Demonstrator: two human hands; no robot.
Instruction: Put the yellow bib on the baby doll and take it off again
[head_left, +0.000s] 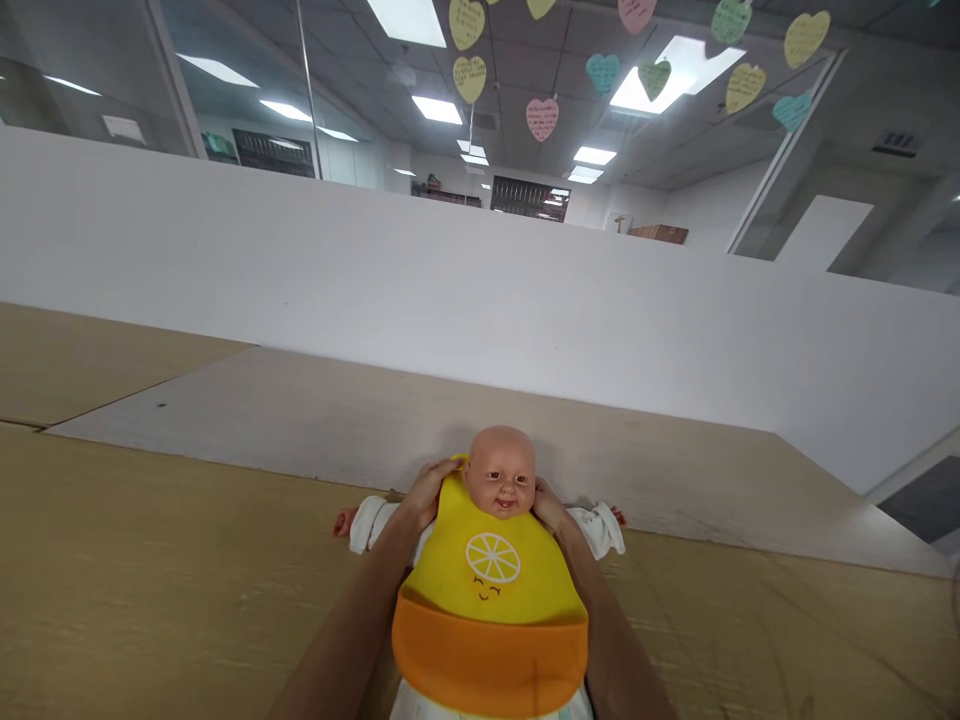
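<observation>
A baby doll (pixel 500 470) lies on its back on a tan wood-grain tabletop (pixel 150 570), with its head toward the far side and its feet toward the wearer. A yellow silicone bib (pixel 491 570) covers the chest, and an orange catch pocket (pixel 487 650) forms its lower edge, running out toward the bottom of the view.

Grip state: both grips are narrow and sit at the neck. The left hand (pixel 427 490) curls over the bib's upper edge beside the doll's head and is shut on it. The right hand (pixel 551 505) sits against the opposite side of the neck at the bib's edge; its fingers are partly hidden, so closure cannot be confirmed.

Clearance: open tabletop extends on both sides of the forearms. The doll's white sleeves (pixel 600 525) spread outward, with the tiny hands well inside the open surface. Beyond the head, a pale grey panel (pixel 300 420) continues to a white partition wall (pixel 375 270), which bounds the far side. Paper hearts (pixel 541 118) hang high beyond the partition, well apart from the work area.
</observation>
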